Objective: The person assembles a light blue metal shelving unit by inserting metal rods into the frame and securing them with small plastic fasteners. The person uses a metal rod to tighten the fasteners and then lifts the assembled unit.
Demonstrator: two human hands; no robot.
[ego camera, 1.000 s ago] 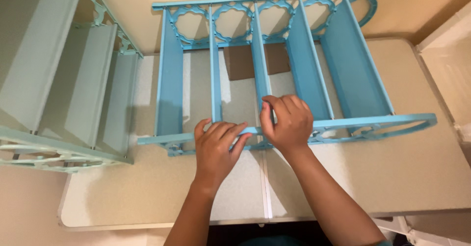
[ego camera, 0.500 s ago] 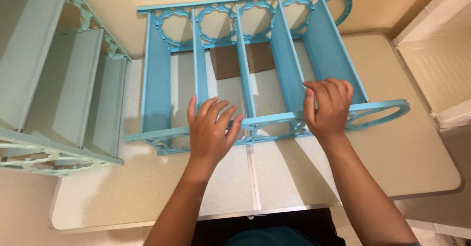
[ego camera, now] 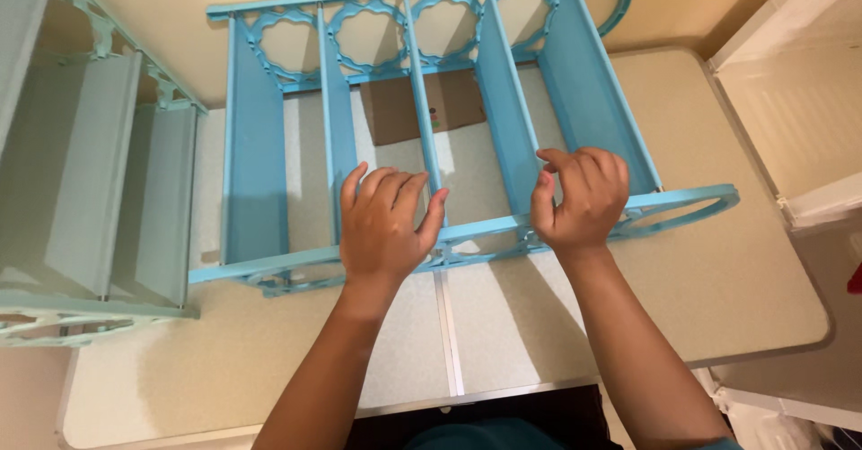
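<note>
While the blue rack (ego camera: pixel 422 118) lay on the desk (ego camera: pixel 736 279), slats seated, the left hand (ego camera: pixel 384 225) pressed flat on its front rail and the right hand (ego camera: pixel 579 197) curled there, gripping nothing.

Blue rack (ego camera: pixel 422 136) smooth plastic; table (ego camera: pixel 718 279) matt, speckled beige.

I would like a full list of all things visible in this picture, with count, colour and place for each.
blue rack: 1, light blue, lying on the table centre, five slats, ring-pattern side rails
green rack: 1, pale green, left edge, partly out of view
table: 1, beige, with a centre seam, under both racks
cardboard piece: 1, brown, on the table under the blue rack
white furniture: 1, white, right edge
left hand: 1, on the near rail of the blue rack
right hand: 1, on the same rail, further right
</note>
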